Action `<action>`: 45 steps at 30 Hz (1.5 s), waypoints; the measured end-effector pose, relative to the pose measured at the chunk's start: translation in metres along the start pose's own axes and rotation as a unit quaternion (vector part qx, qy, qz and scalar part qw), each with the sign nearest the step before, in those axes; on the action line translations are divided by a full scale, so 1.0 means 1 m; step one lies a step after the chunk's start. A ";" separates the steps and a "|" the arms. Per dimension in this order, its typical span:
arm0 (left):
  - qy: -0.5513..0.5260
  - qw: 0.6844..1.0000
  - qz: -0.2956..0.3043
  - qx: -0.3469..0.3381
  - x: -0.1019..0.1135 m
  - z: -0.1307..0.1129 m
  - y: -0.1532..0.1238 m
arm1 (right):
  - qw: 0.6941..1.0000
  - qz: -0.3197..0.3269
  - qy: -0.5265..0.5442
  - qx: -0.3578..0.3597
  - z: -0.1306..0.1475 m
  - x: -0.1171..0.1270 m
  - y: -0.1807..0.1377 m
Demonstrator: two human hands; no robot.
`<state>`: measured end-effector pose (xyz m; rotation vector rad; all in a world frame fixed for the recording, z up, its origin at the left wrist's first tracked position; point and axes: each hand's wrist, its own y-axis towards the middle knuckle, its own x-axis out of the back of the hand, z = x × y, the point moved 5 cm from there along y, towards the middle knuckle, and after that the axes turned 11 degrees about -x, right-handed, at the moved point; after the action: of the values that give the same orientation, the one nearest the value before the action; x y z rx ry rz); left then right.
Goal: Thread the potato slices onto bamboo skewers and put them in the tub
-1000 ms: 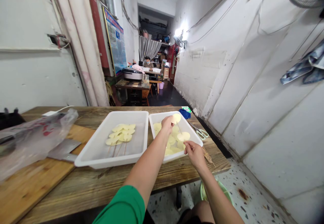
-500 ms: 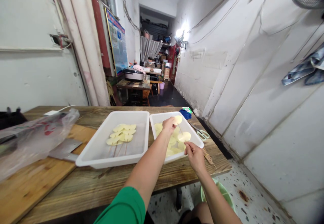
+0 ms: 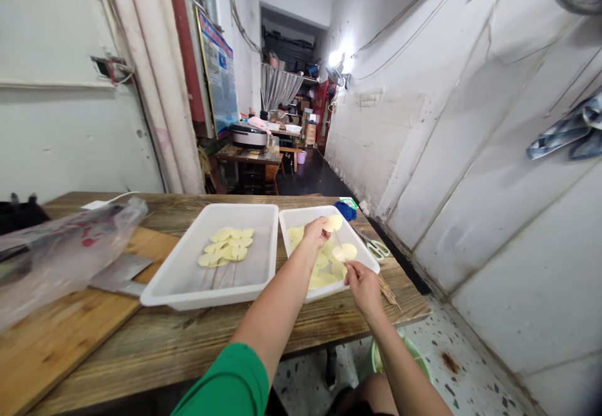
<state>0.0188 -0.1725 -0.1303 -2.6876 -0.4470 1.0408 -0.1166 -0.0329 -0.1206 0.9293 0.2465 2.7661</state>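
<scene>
- Skewer [image 3: 337, 238] slants above the right tray [image 3: 306, 215], nearer that tray's right rim than its left, with two thin, pale yellow slices along it.
- Upper slice [image 3: 334, 223] sits at the skewer's far end; lower slice [image 3: 345, 252] is closer to the person, with a bare stretch of stick between the two.
- Left hand [image 3: 316, 231] reaches in over the right tray, its fingers closed on the left edge of the upper slice.
- Right hand [image 3: 361, 280] is at the tray's near right corner, thumb and fingers pinching the stick just below the lower slice.
- Loose slices [image 3: 324, 270] lie overlapping in the right tray, beneath both hands.
- Left tray [image 3: 256, 272] stands just beside it, holding a cluster of skewered slices [image 3: 229, 243] whose sticks point toward the near rim.
- Spare sticks [image 3: 388, 292] lie on the table [image 3: 211, 328] by its right edge, near the right hand.
- Scissors [image 3: 377, 250] lie farther up that edge, with a blue cloth [image 3: 345, 211] near the far right corner.
- Board [image 3: 66, 334] covers the table's near left corner; a cleaver [image 3: 120, 272] and a plastic bag [image 3: 89, 237] lie on it.
- Bucket [image 3: 411, 356], pale green, stands on the floor below the table's near right corner.
</scene>
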 end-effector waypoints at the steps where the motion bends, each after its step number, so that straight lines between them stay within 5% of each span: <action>1: 0.000 1.000 0.002 0.002 0.000 0.000 0.000 | 1.000 -0.004 -0.012 -0.002 0.001 0.001 0.000; 12: 0.011 0.999 0.029 0.018 -0.005 -0.001 -0.006 | 0.998 0.002 -0.065 -0.009 0.013 0.006 0.014; 19: 0.066 0.993 0.035 -0.096 -0.007 0.001 -0.008 | 0.997 -0.014 -0.073 -0.014 0.014 -0.005 0.033; 27: -0.022 0.994 0.108 -0.013 -0.018 0.003 -0.011 | 0.993 -0.031 -0.099 -0.055 0.016 -0.015 0.033; 36: -0.119 0.972 0.201 0.022 -0.021 -0.008 -0.015 | 0.998 0.055 -0.023 -0.029 0.019 -0.015 0.025; 45: -0.077 0.990 0.120 -0.020 -0.019 0.000 -0.012 | 0.997 0.033 -0.046 -0.052 0.014 -0.016 0.027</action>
<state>0.0031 -0.1681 -0.1150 -2.7571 -0.1735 1.3248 -0.0995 -0.0620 -0.1127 1.0532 0.0561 2.7554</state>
